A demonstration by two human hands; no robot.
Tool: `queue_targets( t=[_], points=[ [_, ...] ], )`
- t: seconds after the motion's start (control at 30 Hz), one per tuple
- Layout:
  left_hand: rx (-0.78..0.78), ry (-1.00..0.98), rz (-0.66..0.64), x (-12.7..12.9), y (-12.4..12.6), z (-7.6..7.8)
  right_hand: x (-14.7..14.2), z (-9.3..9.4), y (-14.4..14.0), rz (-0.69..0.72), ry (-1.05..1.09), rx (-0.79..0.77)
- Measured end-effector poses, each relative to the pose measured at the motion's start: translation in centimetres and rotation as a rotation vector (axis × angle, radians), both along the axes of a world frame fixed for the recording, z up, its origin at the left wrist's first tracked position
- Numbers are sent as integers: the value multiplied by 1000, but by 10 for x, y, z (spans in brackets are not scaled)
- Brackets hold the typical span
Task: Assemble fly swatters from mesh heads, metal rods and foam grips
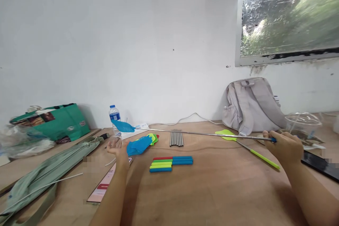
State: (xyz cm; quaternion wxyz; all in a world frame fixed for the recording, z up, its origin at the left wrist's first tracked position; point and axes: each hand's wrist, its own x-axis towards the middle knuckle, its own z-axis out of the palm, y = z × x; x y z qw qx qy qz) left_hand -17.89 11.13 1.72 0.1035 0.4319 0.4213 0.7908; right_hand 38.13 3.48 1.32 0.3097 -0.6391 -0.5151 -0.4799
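My right hand (284,148) is closed around the blue handle of a telescopic fly swatter (196,133), its thin metal rod extended leftward across the table. The swatter's blue head is in the air above my left hand (116,148), which is palm up with its fingers apart and holds nothing. Just right of that hand lies a stack of blue swatter heads (139,145), with green, yellow and red ones behind. Metal rods (176,138) lie side by side in the middle. Nearer me are coloured handles (171,163). A yellow-green swatter (261,157) lies beside my right hand.
On the left are a phone (102,185), a grey-green cloth bag (53,169), a green bag (63,122) and a water bottle (114,113). A grey backpack (251,106) leans on the wall, near a clear plastic container (303,123) and a black flat object (321,166).
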Motion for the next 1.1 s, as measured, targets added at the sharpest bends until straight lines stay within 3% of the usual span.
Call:
queue_targets(
  t=[0.23, 0.3, 0.43, 0.57, 0.77, 0.97, 1.1],
  points=[
    [-3, -345, -326, 2, 0, 7, 10, -16, 12, 54, 110, 77],
    [1, -419, -321, -1, -1, 7, 10, -16, 14, 84, 135, 86],
    [-15, -466, -190, -11, -1, 4, 7, -13, 12, 108, 184, 93],
    [-20, -642, -137, -16, -3, 4, -3, -12, 10, 40, 180, -55],
    [-28, -1016, -207, -12, -16, 15, -23, -1, 7, -59, 264, -400],
    [-22, -1029, -130, -11, -17, 16, -29, 20, -1, 46, 394, -667],
    [-11, -962, -122, -12, -16, 14, -30, 24, -1, 110, 385, -734]
  ],
)
